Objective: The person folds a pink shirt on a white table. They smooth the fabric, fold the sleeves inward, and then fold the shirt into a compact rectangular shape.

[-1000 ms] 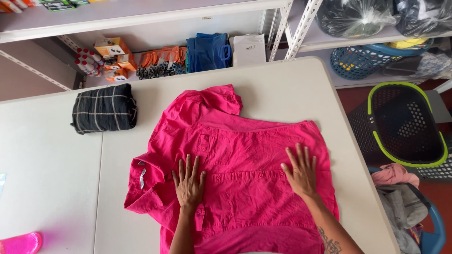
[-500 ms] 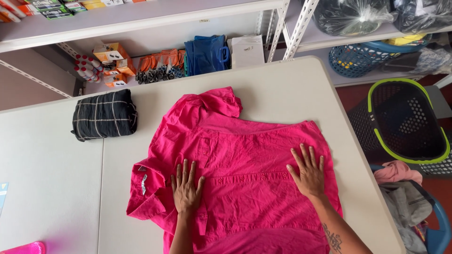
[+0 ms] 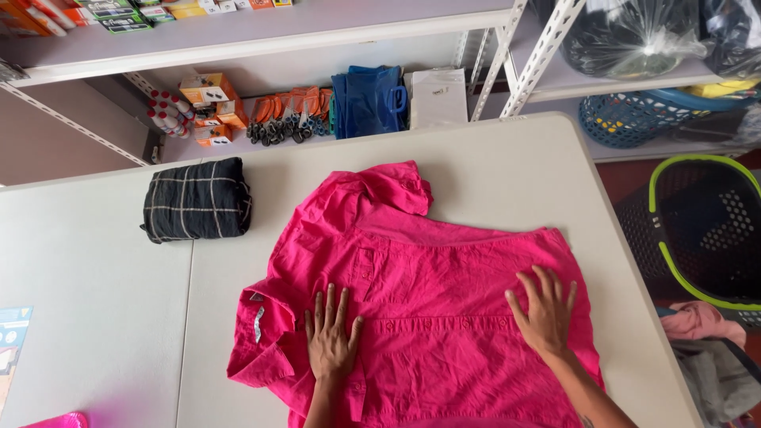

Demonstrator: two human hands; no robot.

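L hand [image 3: 331,342]: flat, palm down, fingers spread, pressed on pink shirt [image 3: 428,317] near its collar; grasping nothing. R hand [image 3: 547,313]: flat, open, fingers spread, pressed on shirt toward its right side, just above the button placket; grasping nothing.

Pink shirt: spread flat on white table [image 3: 507,166], w/ its lower part running to the near edge, betw. table centre and right edge. Collar at shirt's left side, one short sleeve folded up toward far edge.

Folded black checked cloth [image 3: 196,200]: on table left of shirt, toward far edge, apart from it.

Beyond far edge: low shelf w/ orange boxes [image 3: 208,107], blue folded items [image 3: 369,99], white packet [image 3: 438,95].

Right of table, on floor: black basket w/ green rim [image 3: 705,230]; blue basket [image 3: 634,119] farther back.
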